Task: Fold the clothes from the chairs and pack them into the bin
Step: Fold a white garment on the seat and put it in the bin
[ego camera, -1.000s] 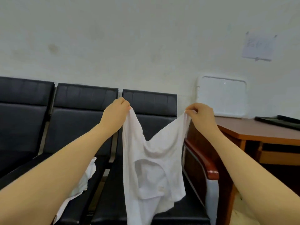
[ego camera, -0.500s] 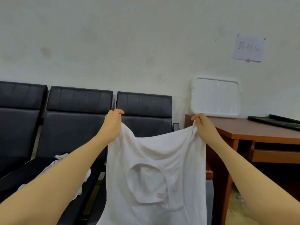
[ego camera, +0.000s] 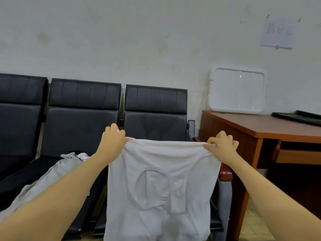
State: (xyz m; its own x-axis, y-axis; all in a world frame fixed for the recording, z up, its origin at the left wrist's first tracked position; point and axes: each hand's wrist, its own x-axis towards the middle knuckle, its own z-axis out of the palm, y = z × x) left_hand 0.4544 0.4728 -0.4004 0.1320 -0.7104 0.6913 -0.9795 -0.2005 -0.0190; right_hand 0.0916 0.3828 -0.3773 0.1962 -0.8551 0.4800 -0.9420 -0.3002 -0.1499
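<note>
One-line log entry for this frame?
phase: spreading | left hand: grips white shirt | right hand: grips shirt | grey garment: on chair | bin: unseen

Quick count from my end: three black seats in the row, left [ego camera: 19, 119], middle [ego camera: 81, 117] and right [ego camera: 154, 117]. Two hands up, left hand [ego camera: 112, 141] and right hand [ego camera: 223, 147], both pinching the same one white top [ego camera: 159, 185]. One more grey garment [ego camera: 52, 178] lying on the middle seat, with a small white bit [ego camera: 83, 156] at its far end, can't tell if that's a separate piece. One wooden desk [ego camera: 260, 126], one white tray [ego camera: 237, 93] leaning on the wall, one paper note [ego camera: 278, 33] pinned up, one dark flat thing [ego camera: 298, 116] on the desk.
</note>
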